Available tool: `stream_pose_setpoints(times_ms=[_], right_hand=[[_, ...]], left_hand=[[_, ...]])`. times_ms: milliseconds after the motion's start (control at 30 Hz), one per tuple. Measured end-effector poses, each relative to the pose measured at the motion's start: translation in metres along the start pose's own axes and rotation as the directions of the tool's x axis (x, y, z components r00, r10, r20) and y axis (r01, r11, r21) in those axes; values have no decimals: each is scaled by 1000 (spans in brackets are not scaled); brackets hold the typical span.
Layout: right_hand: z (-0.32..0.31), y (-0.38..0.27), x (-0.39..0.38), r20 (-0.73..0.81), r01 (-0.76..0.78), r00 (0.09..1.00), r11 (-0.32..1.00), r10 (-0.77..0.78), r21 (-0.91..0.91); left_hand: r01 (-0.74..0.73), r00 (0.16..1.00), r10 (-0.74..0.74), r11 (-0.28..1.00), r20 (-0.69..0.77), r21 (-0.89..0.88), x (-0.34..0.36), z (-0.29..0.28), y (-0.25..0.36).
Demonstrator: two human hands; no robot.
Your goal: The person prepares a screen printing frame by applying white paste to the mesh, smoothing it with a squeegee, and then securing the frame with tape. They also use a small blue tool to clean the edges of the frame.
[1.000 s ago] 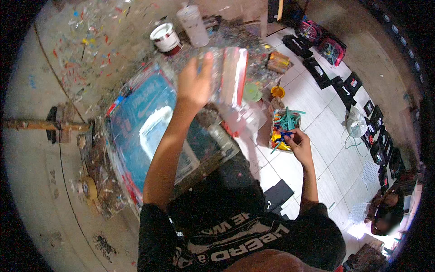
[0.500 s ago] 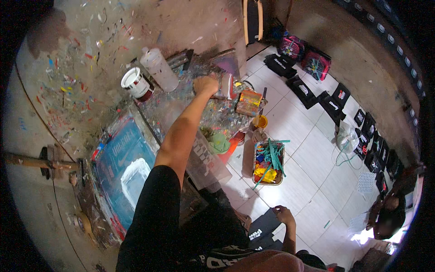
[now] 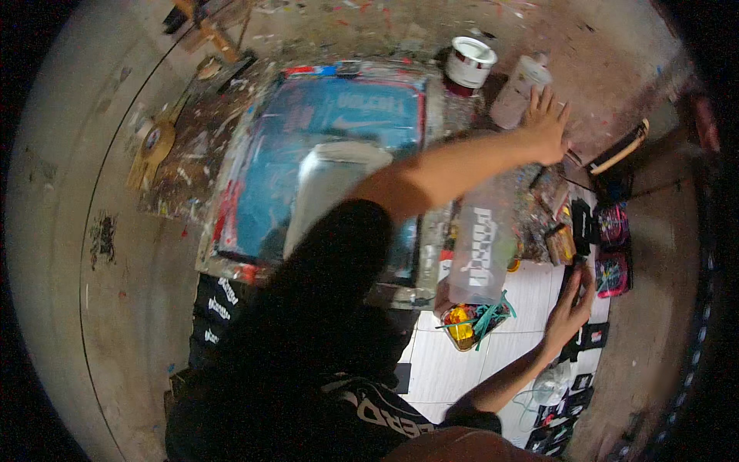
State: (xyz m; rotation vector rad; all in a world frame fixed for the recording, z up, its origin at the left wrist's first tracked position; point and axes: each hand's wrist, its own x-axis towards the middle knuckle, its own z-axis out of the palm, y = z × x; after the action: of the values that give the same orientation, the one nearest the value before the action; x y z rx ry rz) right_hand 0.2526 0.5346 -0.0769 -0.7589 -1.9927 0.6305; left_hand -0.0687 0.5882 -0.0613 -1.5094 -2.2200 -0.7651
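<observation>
My left hand is open, fingers spread, reaching across the bench just in front of a cloudy plastic bottle; whether it touches the bottle is unclear. A white can with dark red base stands behind. Below my left forearm lie a blue printing screen with a pale patch and a translucent sheet with white lettering. My right hand is low at the right, fingers loosely extended and apart, nearest a paint-stained block; no held object shows.
A tray of paint-stained scraps and green strips sits over the white tiled floor. A tape roll lies at left. Black printed pieces are below the screen; more line the right wall, near pink-and-black items.
The view has swung, shifting the bench and screen rightward. My left hand has left the red-edged squeegee and changed from closed to spread. My right hand has risen and earlier left the scrap tray.
</observation>
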Motion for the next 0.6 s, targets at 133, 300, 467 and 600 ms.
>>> stream_pose_setpoints(times_ms=[133, 300, 467, 600], right_hand=[[83, -158, 49, 416, 498, 800, 865, -432, -58], [312, -225, 26, 723, 714, 294, 647, -625, 269], [449, -240, -12, 746, 778, 195, 564, -637, 278], [478, -243, -21, 866, 798, 24, 531, -499, 284]], left_hand=[[-101, 933, 57, 989, -354, -108, -75, -147, -141], [652, 747, -525, 699, -407, 295, -297, -221, -365], [751, 660, -703, 602, -265, 273, -378, -206, -418], [724, 688, -666, 655, -288, 216, -370, -206, -396]])
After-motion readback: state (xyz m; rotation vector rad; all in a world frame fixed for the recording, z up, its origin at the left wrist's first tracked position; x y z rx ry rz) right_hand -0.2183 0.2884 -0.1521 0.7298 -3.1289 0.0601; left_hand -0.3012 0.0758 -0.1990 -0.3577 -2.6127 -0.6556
